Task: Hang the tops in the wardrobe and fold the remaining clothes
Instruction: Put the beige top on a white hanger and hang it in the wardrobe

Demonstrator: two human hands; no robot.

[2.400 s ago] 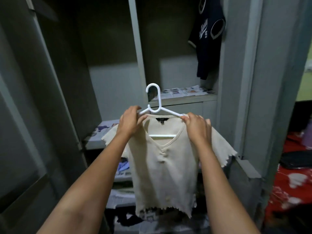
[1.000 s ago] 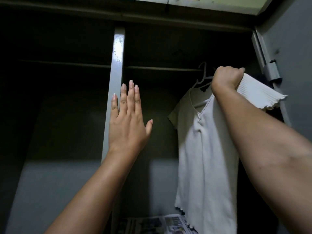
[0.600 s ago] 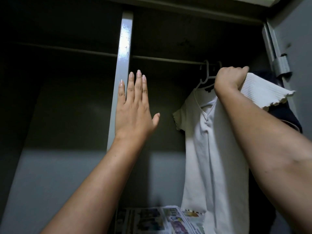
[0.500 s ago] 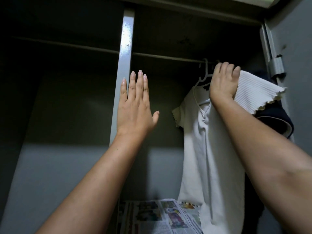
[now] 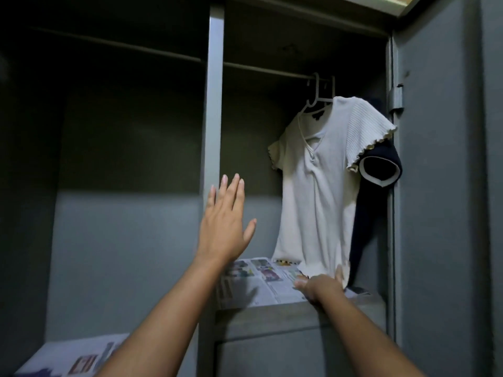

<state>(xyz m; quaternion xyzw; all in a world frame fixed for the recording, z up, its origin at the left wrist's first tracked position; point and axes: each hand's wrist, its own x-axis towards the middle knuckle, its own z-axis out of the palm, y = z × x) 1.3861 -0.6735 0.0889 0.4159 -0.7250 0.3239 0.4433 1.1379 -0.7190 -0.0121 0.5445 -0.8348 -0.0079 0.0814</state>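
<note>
Cream fabric meets the right hand [image 5: 321, 288] at the hem: the hand is low at the bottom edge of the cream top [image 5: 315, 191], fingers against or under the cloth. Blurred, so I cannot tell whether it pinches the hem or only touches it. Left hand [image 5: 224, 221] is spread flat, fingers straight, holding nothing, raised in front of the grey centre post [image 5: 215, 104].

Cream top hangs on a white hanger [image 5: 315, 93] hooked over the rail [image 5: 272, 70] in the right compartment, just beside a navy top [image 5: 381, 170] on its own hanger behind it (one navy sleeve pokes out under the cream one). Hem reaches down to the newspaper [image 5: 258, 278] lining the shelf [image 5: 272, 308].

Step, as I read it: this top is hung, and the right hand is at the hem, likely straightening it. Next move calls for letting go, checking the hanger sits square, then turning away for the next garment. Remaining clothes are not in view.
</note>
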